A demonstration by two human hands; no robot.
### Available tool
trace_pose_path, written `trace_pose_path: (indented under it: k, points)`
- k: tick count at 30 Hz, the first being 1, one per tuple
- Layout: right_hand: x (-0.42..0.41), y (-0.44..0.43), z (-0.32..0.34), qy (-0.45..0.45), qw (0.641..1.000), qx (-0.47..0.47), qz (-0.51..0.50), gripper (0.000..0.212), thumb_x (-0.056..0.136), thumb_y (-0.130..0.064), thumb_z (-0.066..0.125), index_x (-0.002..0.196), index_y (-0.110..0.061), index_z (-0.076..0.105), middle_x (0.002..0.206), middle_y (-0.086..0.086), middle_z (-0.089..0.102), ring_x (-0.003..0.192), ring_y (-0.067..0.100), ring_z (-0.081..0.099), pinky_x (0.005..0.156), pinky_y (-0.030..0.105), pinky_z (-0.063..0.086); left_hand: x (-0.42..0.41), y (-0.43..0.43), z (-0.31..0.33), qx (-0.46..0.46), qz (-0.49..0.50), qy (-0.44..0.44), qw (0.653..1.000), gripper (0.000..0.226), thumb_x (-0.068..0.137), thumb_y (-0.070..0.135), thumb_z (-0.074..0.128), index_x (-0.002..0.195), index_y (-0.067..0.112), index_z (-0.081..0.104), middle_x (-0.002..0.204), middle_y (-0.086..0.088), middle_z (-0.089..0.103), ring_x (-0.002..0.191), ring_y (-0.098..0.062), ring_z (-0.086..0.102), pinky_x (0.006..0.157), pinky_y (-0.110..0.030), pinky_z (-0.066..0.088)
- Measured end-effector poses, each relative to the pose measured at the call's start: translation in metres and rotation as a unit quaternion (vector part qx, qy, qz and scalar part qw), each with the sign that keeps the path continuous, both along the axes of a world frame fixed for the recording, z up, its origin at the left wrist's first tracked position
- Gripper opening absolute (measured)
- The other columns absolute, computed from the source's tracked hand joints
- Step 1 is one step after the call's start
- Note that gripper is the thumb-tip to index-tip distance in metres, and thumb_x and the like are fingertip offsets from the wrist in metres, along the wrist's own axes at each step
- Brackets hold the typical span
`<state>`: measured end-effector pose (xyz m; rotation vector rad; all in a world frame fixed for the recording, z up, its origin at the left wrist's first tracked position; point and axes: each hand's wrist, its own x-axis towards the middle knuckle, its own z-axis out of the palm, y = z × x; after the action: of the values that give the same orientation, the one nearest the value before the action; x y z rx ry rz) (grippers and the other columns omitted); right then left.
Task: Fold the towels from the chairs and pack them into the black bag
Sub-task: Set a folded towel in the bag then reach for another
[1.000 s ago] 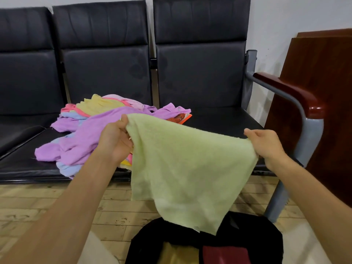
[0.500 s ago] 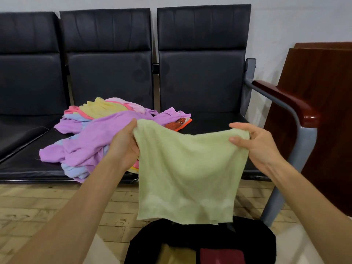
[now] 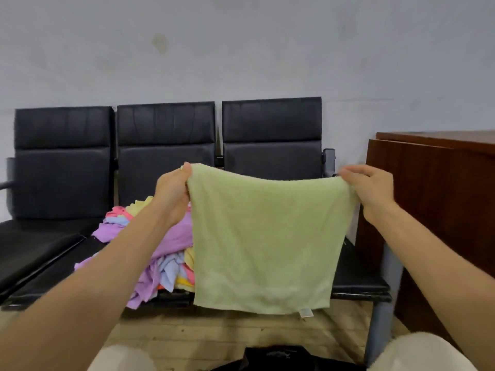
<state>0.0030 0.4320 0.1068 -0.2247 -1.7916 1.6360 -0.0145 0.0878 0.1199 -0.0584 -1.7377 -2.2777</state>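
Chairs (image 3: 166,156): a row of three is seen beyond both hands.
Towel (image 3: 267,236): green, held spread between the hands and hanging flat below them, lower edge free.
Pile (image 3: 174,241): unfolded towels are noted on the seat, under and beyond the left hand.
Bag (image 3: 270,360): only its top edge is seen, well below the hands.
Left hand (image 3: 170,195): one top corner of the towel is pinched.
Right hand (image 3: 372,187): the other top corner is pinched between thumb and fingers.
Risk, as judged: the towel is held by its corners only. If either pinch is loosened during folding, it could be dropped onto the floor (image 3: 214,330). A skewed fold would be produced by mismatched corners.
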Motion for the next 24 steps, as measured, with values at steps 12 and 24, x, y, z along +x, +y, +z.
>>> trace_pose_path:
  k: [12, 24]
  points:
    - [0.035, 0.007, 0.06, 0.025, 0.992, -0.036, 0.123, 0.014, 0.076, -0.012, 0.08, 0.088, -0.014, 0.074, 0.102, 0.008, 0.07, 0.097, 0.023, 0.065, 0.086, 0.034, 0.053, 0.011, -0.006, 0.046, -0.049, 0.095, 0.022, 0.994, 0.021, 0.089, 0.01, 0.066, 0.107, 0.0, 0.064, 0.103, -0.013, 0.067, 0.091, -0.022, 0.064, 0.081, -0.032, 0.053]
    - [0.05, 0.014, 0.063, -0.057, 0.974, 0.197, 0.101, 0.041, 0.077, 0.006, 0.073, 0.116, -0.003, 0.067, 0.105, 0.002, 0.06, 0.092, 0.015, 0.057, 0.082, 0.026, 0.046, 0.007, -0.004, 0.043, -0.152, 0.098, 0.005, 0.983, 0.012, 0.091, 0.007, 0.062, 0.099, 0.01, 0.07, 0.108, -0.01, 0.066, 0.104, -0.026, 0.06, 0.083, -0.033, 0.052]
